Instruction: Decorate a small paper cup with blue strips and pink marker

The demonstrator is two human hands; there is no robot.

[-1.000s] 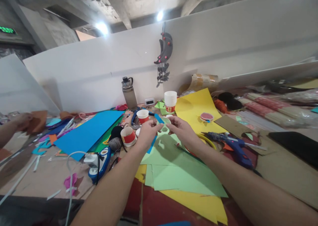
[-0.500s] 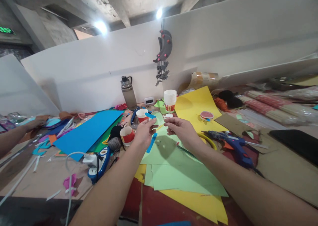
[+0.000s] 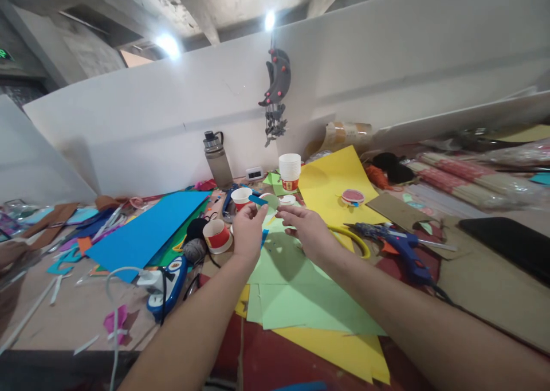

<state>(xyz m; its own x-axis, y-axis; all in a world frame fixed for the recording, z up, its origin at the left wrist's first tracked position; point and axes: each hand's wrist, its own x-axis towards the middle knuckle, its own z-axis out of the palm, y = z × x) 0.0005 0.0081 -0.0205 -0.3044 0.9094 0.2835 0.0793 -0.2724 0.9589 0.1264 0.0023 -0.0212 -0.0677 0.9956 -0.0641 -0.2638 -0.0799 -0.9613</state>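
In front of me, my left hand [image 3: 248, 230] pinches a small round green paper disc [image 3: 271, 201] with a short blue strip [image 3: 256, 199] at its left side. Whether the strip is stuck to the disc, I cannot tell. The fingertips of my right hand [image 3: 306, 225] are closed at the disc's right edge. Below both hands lie light green paper sheets [image 3: 296, 299], with another blue strip [image 3: 264, 237] partly covered by my left hand. Left of that hand stand two red-and-white paper cups [image 3: 217, 236].
A stack of paper cups [image 3: 290, 170] stands behind the hands. To the right are a blue glue gun [image 3: 406, 247] and a yellow ring [image 3: 358, 242]. Blue card [image 3: 148, 227] and a power strip [image 3: 169, 293] lie left. Another person's hand [image 3: 11, 252] shows at the left edge.
My right fingertips have come closer to the disc, which now faces me more broadly. The view has shifted slightly right. The other person's arm has drawn back toward the left edge.
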